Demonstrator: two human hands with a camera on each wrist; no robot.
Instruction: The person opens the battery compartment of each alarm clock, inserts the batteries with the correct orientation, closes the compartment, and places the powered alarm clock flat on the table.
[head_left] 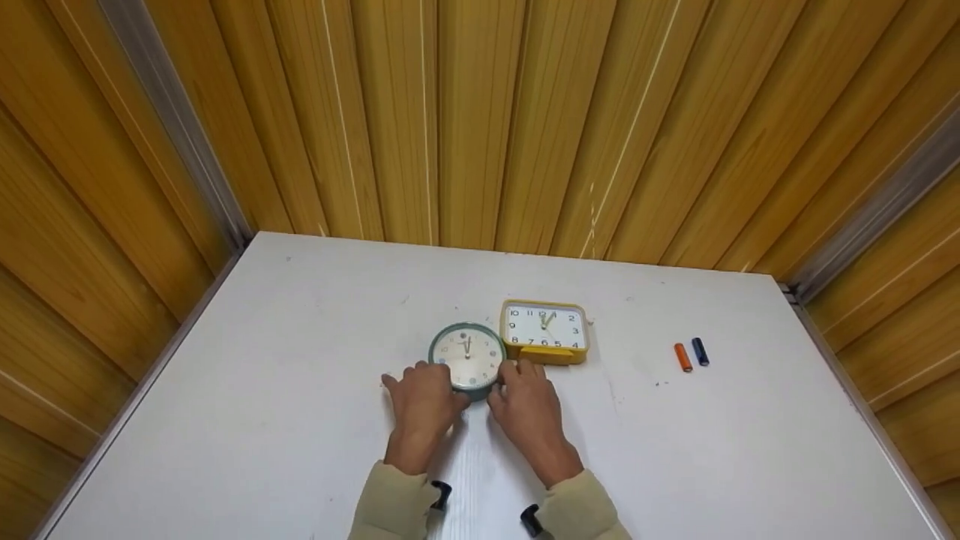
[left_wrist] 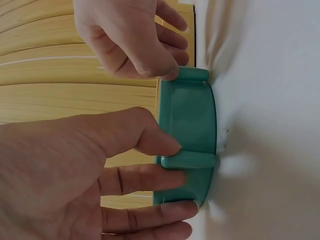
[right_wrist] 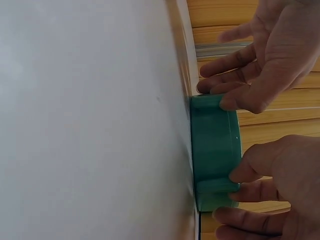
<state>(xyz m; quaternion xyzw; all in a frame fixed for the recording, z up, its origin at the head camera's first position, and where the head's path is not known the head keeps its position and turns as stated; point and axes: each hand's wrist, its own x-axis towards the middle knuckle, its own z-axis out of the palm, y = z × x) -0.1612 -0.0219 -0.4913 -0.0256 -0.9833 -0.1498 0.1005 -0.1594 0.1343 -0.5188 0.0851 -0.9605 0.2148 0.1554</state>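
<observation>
A round green alarm clock (head_left: 469, 352) lies face up on the white table. In the head view my left hand (head_left: 426, 394) holds its lower left edge, and my right hand (head_left: 526, 397) its lower right. From the left wrist view, the thumb and fingers of the left hand (left_wrist: 120, 170) pinch one short green foot (left_wrist: 189, 160) on the clock's side. The right hand (right_wrist: 280, 185) pinches the other foot (right_wrist: 217, 185) in the right wrist view. A yellow rectangular alarm clock (head_left: 545, 330) with a white dial lies face up beside the round one, close to the right fingertips.
An orange battery (head_left: 683, 358) and a dark blue battery (head_left: 700, 352) lie side by side on the table (head_left: 300, 420), to the right of the clocks. Wood-patterned panels (head_left: 465, 127) rise behind the table's far edge and at both sides.
</observation>
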